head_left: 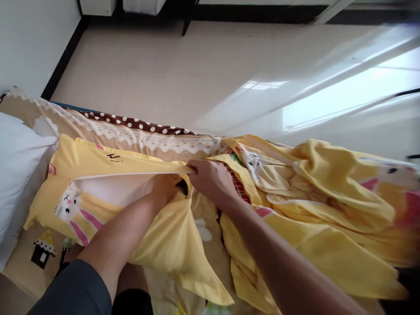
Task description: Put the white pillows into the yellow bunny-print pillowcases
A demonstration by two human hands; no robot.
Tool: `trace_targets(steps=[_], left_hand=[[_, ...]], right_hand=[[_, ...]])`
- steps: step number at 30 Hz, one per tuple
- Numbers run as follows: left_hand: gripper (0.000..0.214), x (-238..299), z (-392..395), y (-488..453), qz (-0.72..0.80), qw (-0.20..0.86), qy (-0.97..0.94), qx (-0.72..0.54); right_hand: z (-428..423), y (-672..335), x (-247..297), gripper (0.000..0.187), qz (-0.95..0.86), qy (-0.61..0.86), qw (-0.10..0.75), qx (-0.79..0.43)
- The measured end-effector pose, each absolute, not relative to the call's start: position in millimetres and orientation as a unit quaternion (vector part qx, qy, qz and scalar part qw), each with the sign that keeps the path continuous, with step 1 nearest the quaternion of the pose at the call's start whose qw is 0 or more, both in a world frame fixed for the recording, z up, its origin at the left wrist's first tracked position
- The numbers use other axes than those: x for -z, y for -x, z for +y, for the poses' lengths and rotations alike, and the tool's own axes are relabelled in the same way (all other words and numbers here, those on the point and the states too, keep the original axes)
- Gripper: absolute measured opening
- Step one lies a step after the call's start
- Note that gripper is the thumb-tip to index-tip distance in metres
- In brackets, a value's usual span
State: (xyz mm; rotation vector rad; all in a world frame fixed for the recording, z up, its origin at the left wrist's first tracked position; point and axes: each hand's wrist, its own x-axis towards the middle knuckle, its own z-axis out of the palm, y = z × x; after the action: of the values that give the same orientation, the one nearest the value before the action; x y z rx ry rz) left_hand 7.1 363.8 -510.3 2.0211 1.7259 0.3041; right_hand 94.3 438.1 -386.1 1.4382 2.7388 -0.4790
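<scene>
A yellow pillowcase (170, 236) with a rabbit print lies in front of me, its long opening spread apart. Inside the opening shows a white pillow (111, 190). My right hand (211, 179) is closed on the hem at the right end of the opening and holds it up. My left hand (166, 186) reaches into the opening near that end; the cloth hides its fingertips, so I cannot see what they touch. A small dark patch shows just beside the left fingers.
A crumpled yellow quilt cover (328, 205) covers the bed on the right. Another white pillow (19, 162) lies at the left edge. Beneath is a beige patterned sheet (183, 151) with a brown dotted border. Beyond the bed is a shiny tiled floor (170, 74).
</scene>
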Motion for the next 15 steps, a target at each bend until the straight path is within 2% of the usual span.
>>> trace_targets(steps=[2, 4, 6, 9, 15], left_hand=[[0.025, 505, 362, 0, 0.597, 0.243, -0.762, -0.062], [0.029, 495, 359, 8, 0.578, 0.261, -0.773, 0.007], [0.043, 487, 359, 12, 0.578, 0.297, -0.756, 0.079], [0.064, 483, 369, 13, 0.590, 0.342, -0.722, 0.118], [0.040, 487, 367, 13, 0.638, 0.296, -0.708, 0.066]], right_hand=[[446, -85, 378, 0.024, 0.868, -0.472, 0.045, 0.151], [444, -78, 368, 0.022, 0.863, -0.476, 0.073, 0.153], [437, -74, 357, 0.020, 0.862, -0.473, 0.098, 0.155], [426, -76, 346, 0.018, 0.867, -0.459, 0.112, 0.160], [431, -90, 355, 0.022, 0.867, -0.458, 0.125, 0.149]])
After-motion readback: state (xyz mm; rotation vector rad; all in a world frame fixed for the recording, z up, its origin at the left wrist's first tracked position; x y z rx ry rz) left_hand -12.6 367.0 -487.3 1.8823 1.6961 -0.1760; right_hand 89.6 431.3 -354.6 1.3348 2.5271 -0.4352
